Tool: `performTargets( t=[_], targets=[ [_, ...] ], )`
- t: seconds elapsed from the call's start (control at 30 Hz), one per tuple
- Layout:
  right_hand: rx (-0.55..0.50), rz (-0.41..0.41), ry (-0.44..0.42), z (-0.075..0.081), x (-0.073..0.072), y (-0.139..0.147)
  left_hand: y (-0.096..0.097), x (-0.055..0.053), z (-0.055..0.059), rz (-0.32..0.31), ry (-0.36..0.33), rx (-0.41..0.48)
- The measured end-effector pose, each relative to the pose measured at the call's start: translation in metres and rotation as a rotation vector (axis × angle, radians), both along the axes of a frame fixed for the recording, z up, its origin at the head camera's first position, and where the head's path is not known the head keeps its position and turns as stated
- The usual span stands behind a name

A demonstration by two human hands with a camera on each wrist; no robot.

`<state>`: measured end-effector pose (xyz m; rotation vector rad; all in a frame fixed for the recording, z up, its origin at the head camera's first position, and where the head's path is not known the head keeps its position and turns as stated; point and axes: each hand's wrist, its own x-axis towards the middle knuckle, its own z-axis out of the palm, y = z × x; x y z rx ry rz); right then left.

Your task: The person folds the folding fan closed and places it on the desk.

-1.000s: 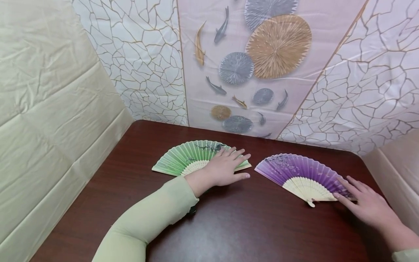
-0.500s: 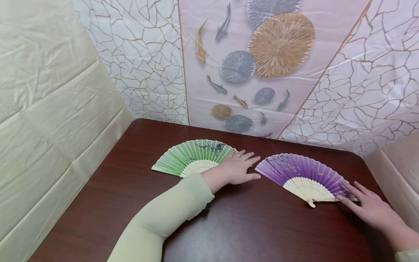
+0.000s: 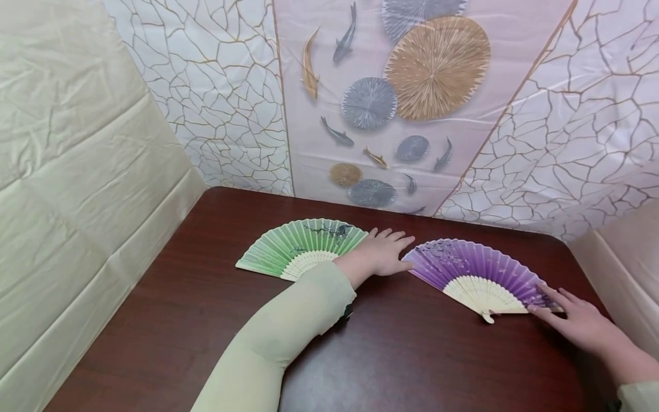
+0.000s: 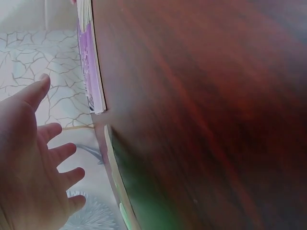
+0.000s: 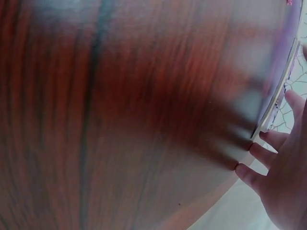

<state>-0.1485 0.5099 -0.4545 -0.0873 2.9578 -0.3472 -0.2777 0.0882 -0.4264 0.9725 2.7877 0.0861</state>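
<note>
lying flat, green fan (image 3: 294, 246) and purple fan (image 3: 476, 269) apparently need no grip, left hand (image 3: 380, 253) and right hand (image 3: 583, 321) apart, both outstretched.

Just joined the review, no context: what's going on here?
A person is handling two folding fans, both lying spread open on a dark wooden table. The left hand, open and holding nothing, hovers over the right end of the green fan, near the gap between the fans. The right hand is at the right end of the purple fan, not gripped round it; exactly how firmly it touches the fan, I can't tell.
</note>
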Motion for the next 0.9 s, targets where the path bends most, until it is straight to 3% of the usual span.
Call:
performTargets(
  t=[0.4,0.9],
  targets=[
    [0.008,0.001,0.001,0.006,0.000,-0.003,0.010,-0.011,0.000,0.029,-0.104,-0.042],
    [0.052,-0.004,0.031,0.001,0.003,0.000,0.024,-0.020,-0.007,0.046,-0.141,-0.057]
  ],
)
